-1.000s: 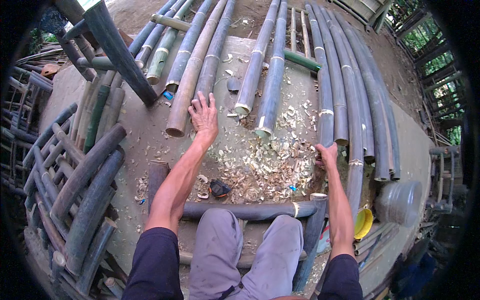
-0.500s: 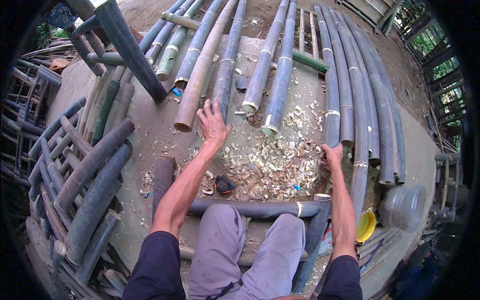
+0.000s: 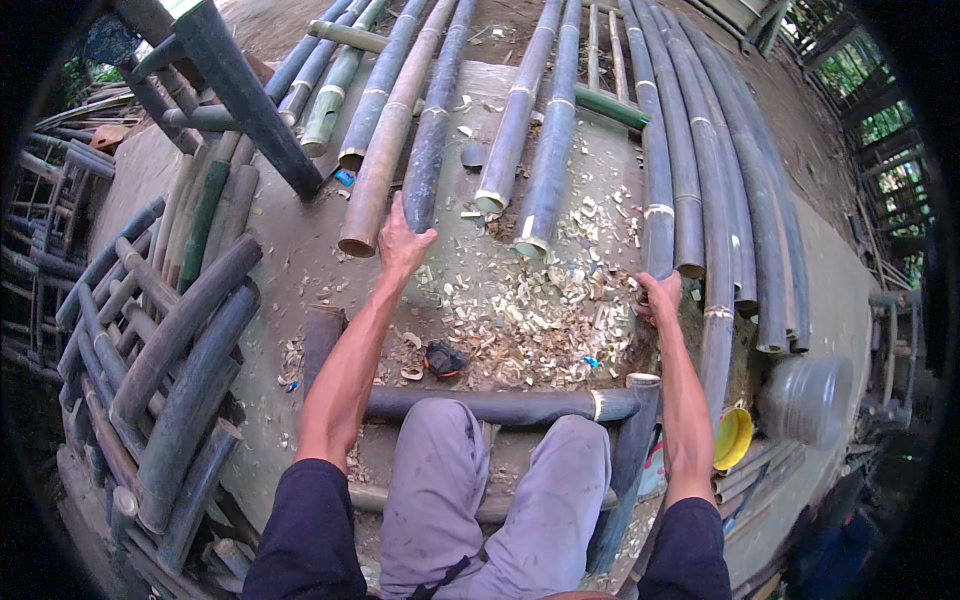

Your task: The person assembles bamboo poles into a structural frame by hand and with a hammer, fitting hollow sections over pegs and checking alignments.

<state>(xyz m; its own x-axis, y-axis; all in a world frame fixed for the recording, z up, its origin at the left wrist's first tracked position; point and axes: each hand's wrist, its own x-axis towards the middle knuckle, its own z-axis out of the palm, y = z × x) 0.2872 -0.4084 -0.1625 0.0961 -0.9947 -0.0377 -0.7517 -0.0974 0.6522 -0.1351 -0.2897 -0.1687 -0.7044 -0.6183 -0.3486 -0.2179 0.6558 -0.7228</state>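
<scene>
My left hand (image 3: 403, 243) is at the near end of a dark bamboo pole (image 3: 432, 145). Its fingers run along the pole's left side, and the thumb sticks out to the right below the end. A brownish bamboo pole (image 3: 385, 165) lies just left of these fingers. On the right, my right hand (image 3: 660, 298) is closed at the near end of another dark bamboo pole (image 3: 658, 225); its lower fingers are partly hidden. Between my hands, two more bamboo poles (image 3: 548, 195) (image 3: 510, 150) point toward me with pale cut ends.
Pale bamboo chips (image 3: 540, 325) cover the ground before my knees. A low bamboo frame (image 3: 500, 405) crosses there, with a small black-and-orange object (image 3: 442, 360) behind it. Bamboo frames (image 3: 190, 370) are stacked at left. A yellow container (image 3: 733, 437) and clear plastic jug (image 3: 808, 402) stand at right.
My left hand has come down from above the dark pole to its end, its spread fingers now closing along its side. My right hand stays at its pole's end, its fingers more curled.
</scene>
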